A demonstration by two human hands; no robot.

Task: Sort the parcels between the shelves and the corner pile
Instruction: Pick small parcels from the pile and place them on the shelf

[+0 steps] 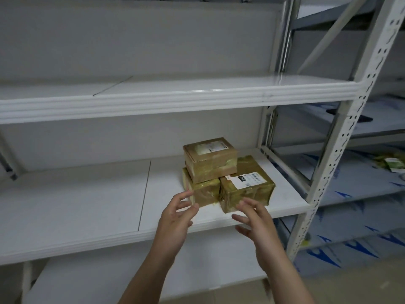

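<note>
Head view looks down at a white steel rack. Three parcels sit stacked on its middle shelf (pixel 87 205), just left of the perforated upright (pixel 341 137) at the rack's front corner. All three are small brown cardboard boxes wound in glossy, yellowish clear tape that wrinkles and catches the light.

The top parcel (pixel 210 160) lies across the other two. Its upper face is plain matt card with a white printed label, and tape bands its lower sides. Under it, the lower right parcel (pixel 247 183), the one nearer the upright, is the biggest. It is turned at an angle and has a white label with a black block and a barcode on top. The lower left parcel (pixel 202 191), farther from the upright, sits right against it and is mostly covered by the top one. Only its taped front and side show.

Both hands reach in bare, and neither grips anything. The left hand (pixel 177 216) has its fingers spread and slightly bent, with the fingertips at the front corner of the lower left parcel. I cannot tell whether they touch it. The right hand (pixel 256 218) is spread wide too, palm turned inward. Its fingertips are in front of the near face of the lower right parcel, and contact is unclear.

The shelf boards are smooth white painted metal, with a thin seam well left of the upright. The upper shelf (pixel 153 93) has a rounded, ribbed front lip. Beyond the upright, a neighbouring rack (pixel 372 128) holds white sheets printed with blue marks and a green packet (pixel 392 164).
</note>
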